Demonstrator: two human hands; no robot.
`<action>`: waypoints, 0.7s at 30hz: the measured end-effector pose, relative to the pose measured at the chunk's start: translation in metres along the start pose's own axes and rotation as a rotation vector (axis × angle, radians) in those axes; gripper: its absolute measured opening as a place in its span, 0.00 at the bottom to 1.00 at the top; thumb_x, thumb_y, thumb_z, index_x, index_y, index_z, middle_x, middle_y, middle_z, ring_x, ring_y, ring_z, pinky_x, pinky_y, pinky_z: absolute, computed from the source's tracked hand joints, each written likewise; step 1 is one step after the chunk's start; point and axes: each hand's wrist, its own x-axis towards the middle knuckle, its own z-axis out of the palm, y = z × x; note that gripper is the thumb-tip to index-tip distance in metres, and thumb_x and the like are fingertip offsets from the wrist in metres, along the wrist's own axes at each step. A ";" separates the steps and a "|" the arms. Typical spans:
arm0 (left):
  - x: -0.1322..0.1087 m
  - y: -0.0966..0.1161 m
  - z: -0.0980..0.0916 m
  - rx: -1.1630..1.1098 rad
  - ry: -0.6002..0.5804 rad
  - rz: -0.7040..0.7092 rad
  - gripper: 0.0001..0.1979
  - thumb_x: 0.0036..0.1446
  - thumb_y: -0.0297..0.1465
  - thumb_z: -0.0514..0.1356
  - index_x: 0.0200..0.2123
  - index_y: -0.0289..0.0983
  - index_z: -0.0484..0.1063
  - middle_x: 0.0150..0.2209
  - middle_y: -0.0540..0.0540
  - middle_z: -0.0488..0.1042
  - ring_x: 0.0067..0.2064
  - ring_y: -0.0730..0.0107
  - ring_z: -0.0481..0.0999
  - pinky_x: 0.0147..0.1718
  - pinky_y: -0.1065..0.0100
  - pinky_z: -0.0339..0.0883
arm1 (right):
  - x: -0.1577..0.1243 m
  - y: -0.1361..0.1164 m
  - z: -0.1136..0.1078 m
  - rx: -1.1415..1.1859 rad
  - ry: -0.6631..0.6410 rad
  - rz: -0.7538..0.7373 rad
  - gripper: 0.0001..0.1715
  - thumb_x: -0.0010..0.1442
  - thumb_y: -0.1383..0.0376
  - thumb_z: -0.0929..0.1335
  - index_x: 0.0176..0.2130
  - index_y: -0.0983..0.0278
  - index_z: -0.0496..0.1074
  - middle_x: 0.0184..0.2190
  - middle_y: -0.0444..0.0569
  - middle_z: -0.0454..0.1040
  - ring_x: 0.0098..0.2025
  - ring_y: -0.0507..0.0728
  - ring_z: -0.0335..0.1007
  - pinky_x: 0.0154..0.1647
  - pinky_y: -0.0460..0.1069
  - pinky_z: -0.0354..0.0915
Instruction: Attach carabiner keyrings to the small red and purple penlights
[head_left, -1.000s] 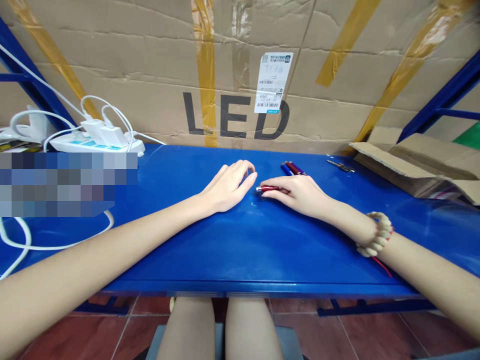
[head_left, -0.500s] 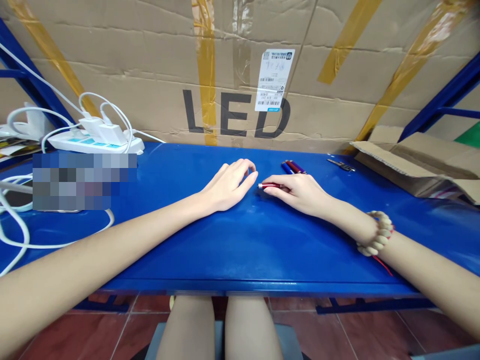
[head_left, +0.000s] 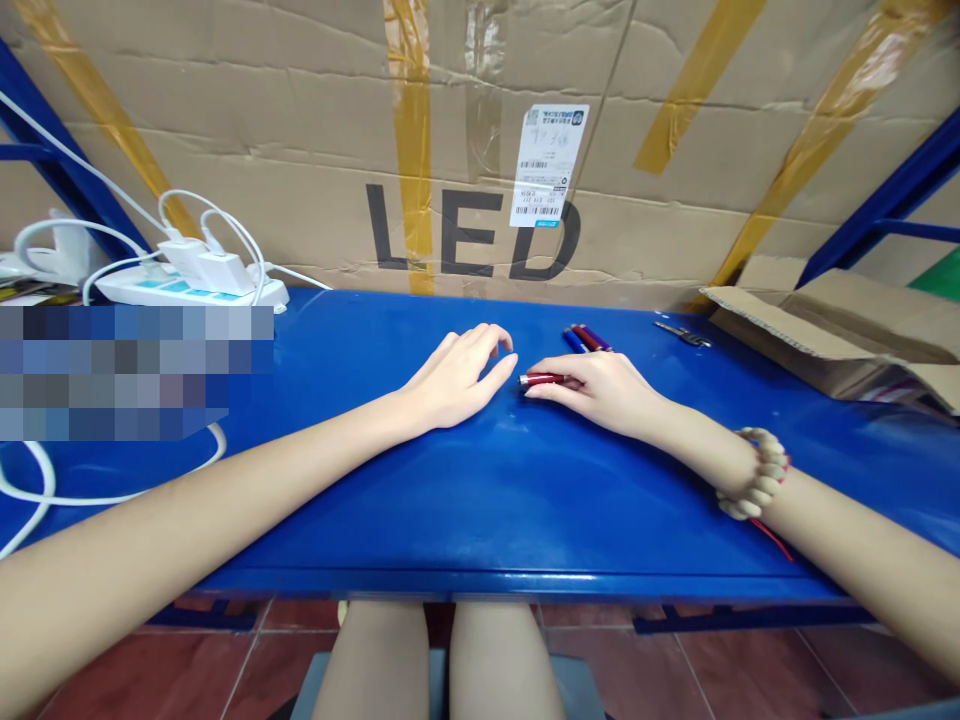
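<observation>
My left hand [head_left: 461, 378] rests on the blue table [head_left: 450, 500], fingers bent and apart, with nothing between them. To its right, my right hand [head_left: 600, 390] pinches a small dark red cylinder [head_left: 541, 380] with a silver end that points left. The other end of the cylinder is hidden under my fingers. Just behind my right hand lie a blue cylinder [head_left: 575, 341] and a dark red one [head_left: 584, 337], close beside each other, with another dark one against them. A beaded bracelet is around my right wrist.
Metal keys [head_left: 682, 334] lie at the back right, beside an open cardboard box [head_left: 795, 325]. A white power strip [head_left: 191, 290] with plugs and cables stands at the back left. A large cardboard panel [head_left: 300, 130] marked LED rises behind the table.
The whole view has shifted very slightly downward. My right hand still holds the dark red cylinder, whose silver end has moved a little right.
</observation>
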 end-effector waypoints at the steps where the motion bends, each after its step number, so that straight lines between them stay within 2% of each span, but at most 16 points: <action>1: 0.000 0.000 0.000 0.001 -0.002 -0.001 0.15 0.63 0.38 0.43 0.42 0.36 0.62 0.42 0.46 0.70 0.42 0.66 0.69 0.44 0.61 0.58 | 0.000 0.000 0.000 -0.005 0.001 0.003 0.16 0.60 0.52 0.63 0.40 0.57 0.74 0.33 0.41 0.78 0.32 0.52 0.74 0.30 0.44 0.60; 9: 0.000 0.000 0.000 0.005 -0.012 -0.003 0.15 0.63 0.38 0.43 0.43 0.36 0.62 0.42 0.46 0.69 0.42 0.66 0.68 0.45 0.61 0.58 | 0.000 -0.001 0.000 -0.010 -0.026 0.031 0.17 0.60 0.52 0.62 0.40 0.57 0.74 0.29 0.42 0.78 0.29 0.52 0.73 0.27 0.44 0.59; 17: 0.000 0.001 -0.001 0.014 -0.017 -0.008 0.15 0.63 0.38 0.43 0.43 0.36 0.62 0.43 0.46 0.69 0.42 0.66 0.68 0.44 0.60 0.59 | 0.000 0.001 0.000 0.015 -0.027 0.012 0.18 0.60 0.52 0.62 0.40 0.58 0.74 0.30 0.42 0.78 0.30 0.52 0.72 0.28 0.44 0.59; 21: 0.000 0.001 0.000 0.018 -0.014 -0.004 0.14 0.63 0.37 0.42 0.43 0.37 0.62 0.42 0.46 0.70 0.42 0.66 0.68 0.45 0.60 0.59 | 0.000 0.000 -0.001 0.045 -0.028 0.003 0.20 0.63 0.54 0.58 0.39 0.58 0.74 0.33 0.43 0.78 0.32 0.52 0.72 0.30 0.44 0.60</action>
